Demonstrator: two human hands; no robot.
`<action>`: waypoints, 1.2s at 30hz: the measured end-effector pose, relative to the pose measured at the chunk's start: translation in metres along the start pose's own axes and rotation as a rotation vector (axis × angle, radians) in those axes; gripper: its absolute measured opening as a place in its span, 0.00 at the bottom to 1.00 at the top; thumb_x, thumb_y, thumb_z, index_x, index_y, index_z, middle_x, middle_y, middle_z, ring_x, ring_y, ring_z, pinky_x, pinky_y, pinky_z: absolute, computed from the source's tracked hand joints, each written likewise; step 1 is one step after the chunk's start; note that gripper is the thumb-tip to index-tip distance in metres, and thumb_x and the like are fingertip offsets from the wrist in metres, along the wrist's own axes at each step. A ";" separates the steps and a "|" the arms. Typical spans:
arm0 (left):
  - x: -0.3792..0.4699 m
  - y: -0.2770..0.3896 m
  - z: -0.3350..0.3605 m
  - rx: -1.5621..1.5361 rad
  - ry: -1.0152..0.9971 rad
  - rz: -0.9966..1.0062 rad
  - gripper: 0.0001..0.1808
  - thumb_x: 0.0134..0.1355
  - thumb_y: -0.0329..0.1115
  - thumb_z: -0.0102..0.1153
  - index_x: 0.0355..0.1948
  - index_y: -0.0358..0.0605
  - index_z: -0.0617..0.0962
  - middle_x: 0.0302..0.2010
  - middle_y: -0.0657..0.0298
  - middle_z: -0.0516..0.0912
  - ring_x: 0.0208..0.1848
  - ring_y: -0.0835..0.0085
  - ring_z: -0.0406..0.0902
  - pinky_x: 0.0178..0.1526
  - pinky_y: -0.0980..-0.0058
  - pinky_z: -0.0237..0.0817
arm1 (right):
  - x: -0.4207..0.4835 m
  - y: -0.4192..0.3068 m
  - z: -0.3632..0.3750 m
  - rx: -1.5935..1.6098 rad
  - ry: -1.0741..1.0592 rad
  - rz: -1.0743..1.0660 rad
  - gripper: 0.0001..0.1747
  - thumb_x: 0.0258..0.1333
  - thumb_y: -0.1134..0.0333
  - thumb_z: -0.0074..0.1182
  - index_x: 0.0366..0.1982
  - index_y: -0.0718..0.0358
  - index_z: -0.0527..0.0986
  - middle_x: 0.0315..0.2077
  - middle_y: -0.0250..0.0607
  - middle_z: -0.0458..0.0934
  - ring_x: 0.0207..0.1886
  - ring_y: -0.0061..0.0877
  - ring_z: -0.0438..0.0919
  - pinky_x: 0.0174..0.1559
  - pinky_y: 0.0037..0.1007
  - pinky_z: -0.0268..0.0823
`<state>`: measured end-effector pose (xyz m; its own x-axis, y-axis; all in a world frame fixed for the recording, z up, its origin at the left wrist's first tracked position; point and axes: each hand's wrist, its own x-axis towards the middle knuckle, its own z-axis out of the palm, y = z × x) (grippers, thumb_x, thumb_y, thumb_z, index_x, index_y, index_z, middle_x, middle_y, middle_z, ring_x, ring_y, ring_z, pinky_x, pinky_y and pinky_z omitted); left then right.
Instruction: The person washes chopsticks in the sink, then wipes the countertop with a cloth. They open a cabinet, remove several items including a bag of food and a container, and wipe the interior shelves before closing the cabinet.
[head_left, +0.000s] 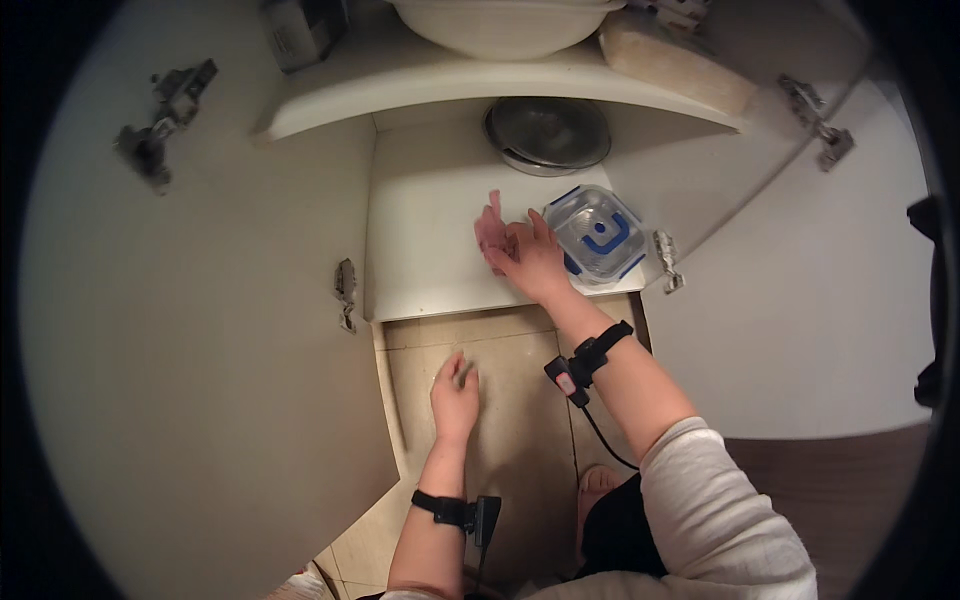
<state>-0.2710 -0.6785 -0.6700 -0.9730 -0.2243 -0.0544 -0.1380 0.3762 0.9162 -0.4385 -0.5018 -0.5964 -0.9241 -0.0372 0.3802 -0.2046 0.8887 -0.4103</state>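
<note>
My right hand (536, 262) reaches over the lower board of an open cabinet, its thumb and fingers closed on a crumpled pink piece of thin material (491, 225). Whether that piece is cloth or plastic I cannot tell. Just right of this hand lies a clear square food container (598, 232) with a blue handle and blue clips on its lid. Below the board's front edge, my left hand (454, 401) hangs above the tiled floor, fingers apart and holding nothing.
Deeper on the lower board (427, 225) are round metal lids or pans (551, 133). An upper shelf (450, 91) overhangs them, bearing a white basin (510, 30) and a pale package (667, 64). Swung-out doors (210, 322) with metal hinges (345, 295) flank both sides.
</note>
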 end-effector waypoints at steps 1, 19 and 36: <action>0.016 0.006 0.011 0.053 0.074 0.055 0.21 0.62 0.33 0.59 0.56 0.37 0.77 0.44 0.51 0.83 0.49 0.57 0.80 0.58 0.66 0.68 | -0.002 0.006 0.016 0.020 0.041 -0.032 0.32 0.56 0.51 0.58 0.60 0.55 0.68 0.61 0.61 0.63 0.62 0.55 0.65 0.58 0.52 0.64; 0.232 -0.018 0.013 0.938 0.197 0.074 0.39 0.67 0.55 0.45 0.70 0.40 0.59 0.73 0.48 0.55 0.76 0.50 0.46 0.74 0.48 0.38 | 0.057 0.000 0.085 -0.035 -0.214 0.173 0.45 0.52 0.39 0.56 0.63 0.61 0.63 0.70 0.59 0.47 0.70 0.61 0.50 0.61 0.72 0.45; 0.235 -0.009 0.017 0.943 0.201 0.125 0.37 0.68 0.54 0.45 0.68 0.37 0.60 0.71 0.45 0.57 0.75 0.49 0.49 0.73 0.47 0.40 | 0.114 0.071 0.176 -0.334 -0.010 -0.097 0.31 0.60 0.49 0.49 0.60 0.58 0.66 0.64 0.50 0.61 0.67 0.51 0.57 0.54 0.64 0.60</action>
<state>-0.5019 -0.7195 -0.6979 -0.9529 -0.2508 0.1708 -0.2131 0.9539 0.2114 -0.6153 -0.5228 -0.7280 -0.9091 -0.1323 0.3950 -0.1766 0.9812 -0.0779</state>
